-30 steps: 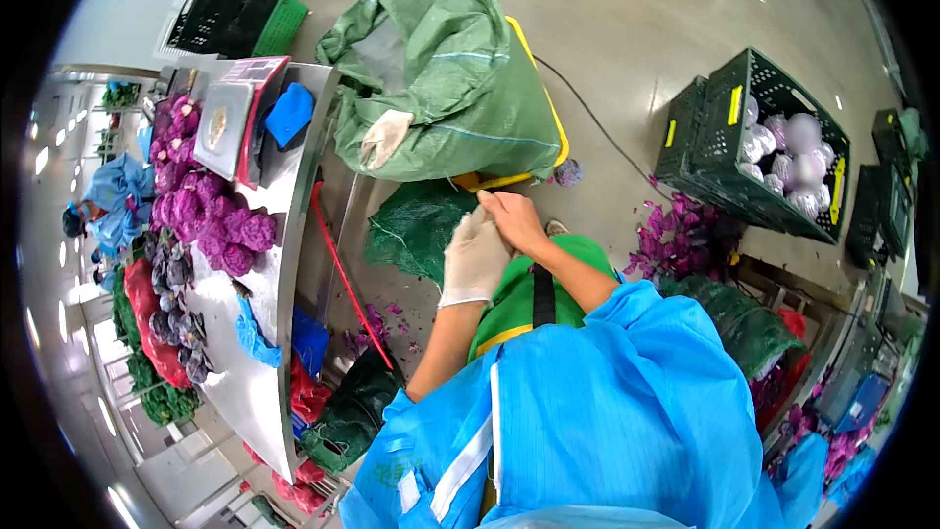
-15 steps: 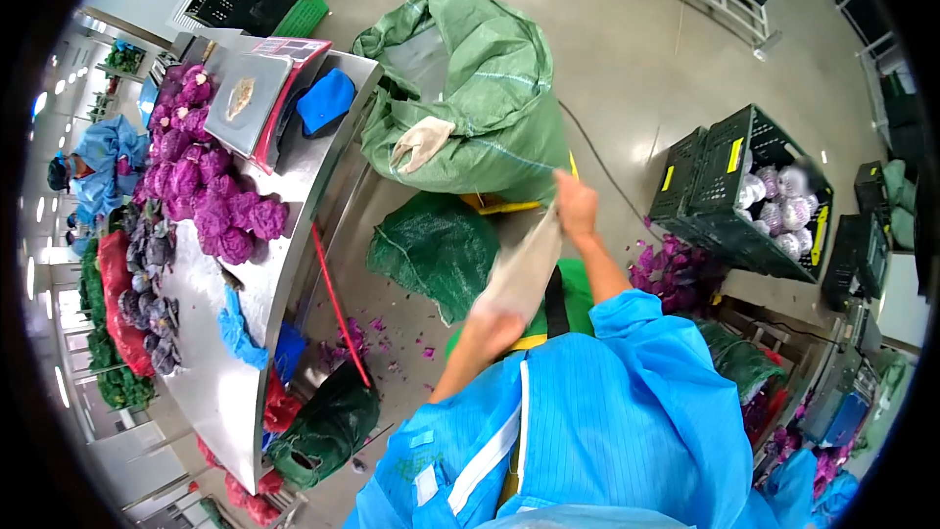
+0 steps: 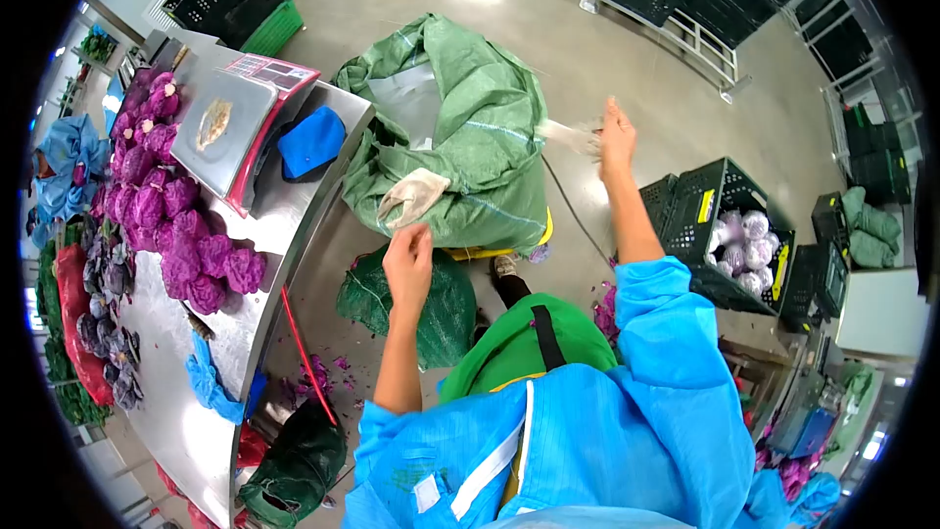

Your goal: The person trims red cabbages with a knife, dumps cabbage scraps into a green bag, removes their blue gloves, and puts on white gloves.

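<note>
My right hand (image 3: 615,142) is raised to the right of a large green woven sack (image 3: 490,152), fingers closed on a pale beige cloth (image 3: 571,137). The cloth is blurred and trails left toward the sack's side. My left hand (image 3: 407,260) is in front of the sack, fingers drawn together; whether anything is pinched in them is hidden. Just above its fingertips, a second beige cloth (image 3: 419,193) lies on the sack's front. The sack stands with its mouth open, showing a pale inner lining. Beneath my left hand, a dark green mesh bag (image 3: 431,318) lies on the floor.
At left, a steel table (image 3: 186,382) bears purple cabbages (image 3: 181,216), a scale (image 3: 225,132), a blue cap (image 3: 311,144) and a blue glove (image 3: 209,377). Black crates (image 3: 729,235) with wrapped cabbages stand at right. A red pole (image 3: 305,353) leans by the table.
The cloth was stretched between both hands near my body. My hands have moved apart: the left forward and left to the sack, the right forward and right with the cloth.
</note>
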`<state>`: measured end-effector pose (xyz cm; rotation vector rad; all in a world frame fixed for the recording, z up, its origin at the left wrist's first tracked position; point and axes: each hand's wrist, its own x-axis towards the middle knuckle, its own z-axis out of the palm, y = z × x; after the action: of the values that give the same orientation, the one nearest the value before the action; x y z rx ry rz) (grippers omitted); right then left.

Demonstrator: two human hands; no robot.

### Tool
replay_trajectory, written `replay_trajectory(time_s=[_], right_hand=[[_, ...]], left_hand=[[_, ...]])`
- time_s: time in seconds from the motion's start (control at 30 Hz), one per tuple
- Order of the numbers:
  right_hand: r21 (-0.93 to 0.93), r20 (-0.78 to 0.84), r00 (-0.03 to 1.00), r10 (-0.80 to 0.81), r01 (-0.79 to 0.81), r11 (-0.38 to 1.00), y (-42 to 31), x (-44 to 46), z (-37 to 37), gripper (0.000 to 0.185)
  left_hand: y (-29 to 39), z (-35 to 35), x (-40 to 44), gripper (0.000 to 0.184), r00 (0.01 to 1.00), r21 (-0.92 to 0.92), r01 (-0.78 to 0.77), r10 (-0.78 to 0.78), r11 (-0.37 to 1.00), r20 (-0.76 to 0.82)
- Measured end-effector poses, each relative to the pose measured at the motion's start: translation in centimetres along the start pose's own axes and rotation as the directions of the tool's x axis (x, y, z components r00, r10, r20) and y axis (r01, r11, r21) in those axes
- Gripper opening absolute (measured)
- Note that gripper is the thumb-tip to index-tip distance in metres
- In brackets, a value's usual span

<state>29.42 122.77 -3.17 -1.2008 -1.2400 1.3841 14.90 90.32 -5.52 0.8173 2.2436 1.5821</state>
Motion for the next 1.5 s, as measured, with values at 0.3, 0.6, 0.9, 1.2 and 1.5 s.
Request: replay_trajectory(time_s=[0.3,0.6,0.9,1.2,1.5], right_hand=[[-0.108,0.084,0.979,0.185,-0.175,0.979,12.3,1.6,5.7,0.04],[-0.711,0.245,0.946,0.212,0.027,0.702,18.3,-3.0,-12.8,0.04],[-0.778,0.583,0.625,0.518,0.246,0.578,11.3,-6.5,-20.3,0.03],[-0.879,-0.037,-0.297,0.954,0.464,0.11,4.0,-19.7,-29.5,0.024],[-0.548,0.732,0.398,0.552,0.826,0.132,2.7,-17.4,-19.6,0.019]], left_hand=[[-11.1,6.4,8.4,0.028,0.986,0.649,-0.096,-0.017,0.755,0.166],[-1.8,8.1,11.3,0.013,0.974,0.177,-0.029,0.068,0.984,-0.216],[3.3,5.5,7.6,0.031,0.891,0.319,-0.016,-0.131,0.948,0.434],[5.7,-13.6,-30.3,0.034,0.017,0.836,0.401,-0.916,0.374,0.402],[8.4,-12.2,-31.8,0.045,0.656,0.332,0.667,-0.737,0.668,0.164]])
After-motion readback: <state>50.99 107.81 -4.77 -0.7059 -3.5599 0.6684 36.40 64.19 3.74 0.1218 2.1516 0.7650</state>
